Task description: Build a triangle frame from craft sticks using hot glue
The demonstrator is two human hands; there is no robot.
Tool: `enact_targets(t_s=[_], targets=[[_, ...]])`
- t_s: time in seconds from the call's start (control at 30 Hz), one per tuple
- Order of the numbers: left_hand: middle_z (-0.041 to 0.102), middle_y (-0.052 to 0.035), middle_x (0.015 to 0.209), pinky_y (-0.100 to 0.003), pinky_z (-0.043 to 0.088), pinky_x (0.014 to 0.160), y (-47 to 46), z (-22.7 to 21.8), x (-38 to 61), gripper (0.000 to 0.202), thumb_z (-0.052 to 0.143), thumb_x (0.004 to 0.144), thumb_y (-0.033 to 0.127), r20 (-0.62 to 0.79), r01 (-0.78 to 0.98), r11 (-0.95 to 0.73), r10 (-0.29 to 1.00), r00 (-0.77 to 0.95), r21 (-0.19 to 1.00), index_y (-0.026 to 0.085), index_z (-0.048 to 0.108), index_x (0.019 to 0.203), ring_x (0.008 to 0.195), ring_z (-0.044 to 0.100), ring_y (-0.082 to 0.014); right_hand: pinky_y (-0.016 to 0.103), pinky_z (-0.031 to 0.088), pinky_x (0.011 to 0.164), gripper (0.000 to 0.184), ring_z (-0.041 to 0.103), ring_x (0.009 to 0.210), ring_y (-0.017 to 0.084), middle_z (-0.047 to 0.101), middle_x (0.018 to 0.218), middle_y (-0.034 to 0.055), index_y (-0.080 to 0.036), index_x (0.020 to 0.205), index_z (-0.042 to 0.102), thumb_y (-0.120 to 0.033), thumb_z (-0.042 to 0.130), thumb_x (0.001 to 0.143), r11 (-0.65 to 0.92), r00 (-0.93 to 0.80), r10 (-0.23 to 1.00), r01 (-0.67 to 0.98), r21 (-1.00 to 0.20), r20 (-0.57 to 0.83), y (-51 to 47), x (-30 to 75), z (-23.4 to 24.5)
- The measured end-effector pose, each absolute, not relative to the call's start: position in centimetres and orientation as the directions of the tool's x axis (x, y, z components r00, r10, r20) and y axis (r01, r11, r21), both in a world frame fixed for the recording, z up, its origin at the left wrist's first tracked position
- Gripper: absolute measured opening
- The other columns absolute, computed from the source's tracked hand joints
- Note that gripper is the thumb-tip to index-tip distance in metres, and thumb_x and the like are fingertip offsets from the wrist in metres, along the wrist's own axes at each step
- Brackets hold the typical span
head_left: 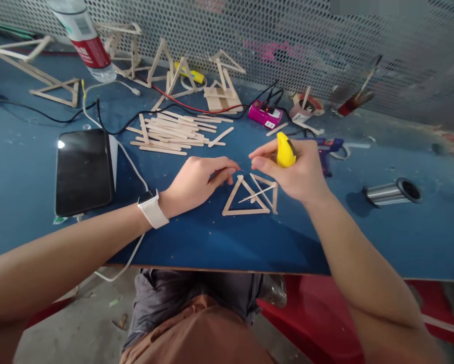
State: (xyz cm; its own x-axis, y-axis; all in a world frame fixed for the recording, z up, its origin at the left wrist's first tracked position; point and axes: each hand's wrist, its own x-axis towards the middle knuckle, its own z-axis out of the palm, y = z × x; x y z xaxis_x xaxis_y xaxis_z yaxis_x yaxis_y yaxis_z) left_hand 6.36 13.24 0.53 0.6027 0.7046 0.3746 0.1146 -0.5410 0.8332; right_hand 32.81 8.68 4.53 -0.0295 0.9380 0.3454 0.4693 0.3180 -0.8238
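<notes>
My right hand (297, 169) is wrapped around a yellow-handled tool (286, 150); its working end is hidden in my fingers. The fingers of my left hand (200, 179) are pinched together, and a faint thin strand seems to show at their tips. Both hands hover close to each other over the far side of two joined triangles made of craft sticks. One triangular frame (245, 212) lies on the table; the other frame (275, 197) leans beside it, with a stick (258, 193) crossing between them.
A pile of craft sticks (174, 132) lies beyond my hands, with stick structures (223, 96) behind it. A phone (85, 172) and a water bottle (86, 45) are left. A purple power adapter (265, 114), a blue glue gun (329, 146) and a metal spool (392, 193) are right. Cables cross the table.
</notes>
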Motion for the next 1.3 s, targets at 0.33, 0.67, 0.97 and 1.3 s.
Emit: enact_targets(t_s=[0.33,0.67,0.97,1.3], targets=[[0.093,-0.0054,0.090,-0.024,0.063,0.080,13.4,1.6,6.3,0.039,0.072,0.124,0.048,0.321,0.032,-0.475,0.641,0.697,0.879,0.021,0.094,0.108,0.082,0.085,-0.0160,0.041,0.050,0.057,0.056,0.064,0.058,0.020,0.074,0.069,-0.0015,-0.034,0.084,0.087,-0.088,0.099,0.091,0.458,-0.028,0.852,0.526,-0.717,0.523,8.9,32.5,3.8],[0.091,-0.0075,0.087,-0.023,0.067,0.076,13.7,1.6,6.6,0.067,0.082,0.110,0.083,0.239,-0.086,-0.243,0.723,0.648,0.966,0.017,0.092,0.106,0.075,0.082,-0.0129,0.042,0.062,0.062,0.049,0.074,0.063,0.022,0.080,0.076,0.0003,-0.035,0.094,0.092,-0.084,0.096,0.097,0.466,-0.029,0.859,0.456,-0.758,0.511,9.3,33.1,4.2],[0.096,-0.0095,0.102,-0.027,0.075,0.078,13.5,1.5,6.6,0.062,0.090,0.106,0.079,0.178,-0.118,-0.134,0.761,0.624,0.984,0.017,0.091,0.111,0.076,0.089,-0.0163,0.048,0.073,0.071,0.042,0.086,0.075,0.028,0.090,0.086,0.0021,-0.037,0.098,0.097,-0.074,0.112,0.084,0.420,-0.053,0.899,0.380,-0.824,0.434,9.0,33.1,4.1],[0.097,-0.0083,0.112,-0.028,0.079,0.092,13.3,1.4,6.8,0.033,0.088,0.119,0.049,0.090,-0.205,0.080,0.707,0.702,0.975,0.017,0.090,0.114,0.095,0.096,-0.0185,0.049,0.075,0.077,0.055,0.084,0.071,0.027,0.089,0.088,0.0056,-0.034,0.094,0.094,-0.087,0.106,0.083,0.488,0.125,0.830,0.306,-0.817,0.543,9.8,32.3,3.8]])
